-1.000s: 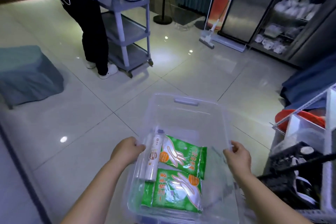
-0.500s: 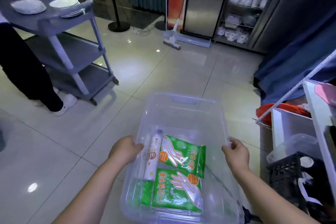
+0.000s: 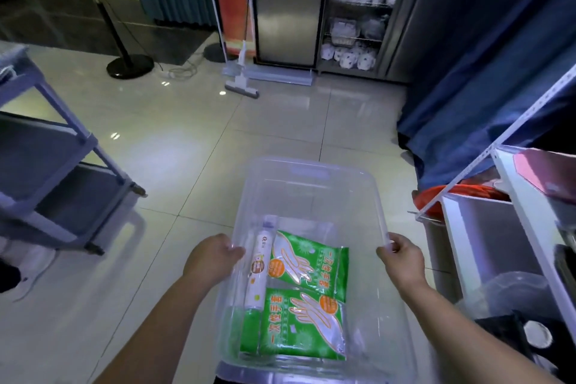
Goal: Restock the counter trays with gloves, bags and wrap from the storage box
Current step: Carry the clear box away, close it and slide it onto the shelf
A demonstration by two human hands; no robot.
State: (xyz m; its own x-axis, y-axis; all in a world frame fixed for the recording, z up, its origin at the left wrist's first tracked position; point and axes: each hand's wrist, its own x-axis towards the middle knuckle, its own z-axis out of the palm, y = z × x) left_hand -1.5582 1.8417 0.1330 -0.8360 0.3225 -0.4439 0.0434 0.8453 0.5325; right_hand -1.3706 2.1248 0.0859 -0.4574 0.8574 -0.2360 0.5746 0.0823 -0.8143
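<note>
dim indoor light, glare spots on glossy floor tiles (image 3: 174, 162), edges wide-angle bent.

Both forearms outstretched — left hand (image 3: 213, 259) and right hand (image 3: 402, 256), fingers curled on the storage box (image 3: 311, 165) rims

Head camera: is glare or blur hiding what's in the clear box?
Head view: dim, bluish light; glare patches sit on the floor tiles, not over the storage box contents. Wide-angle distortion bows its rim. The wrap roll and glove packs read sharp; left hand and right hand grip the sides.
</note>
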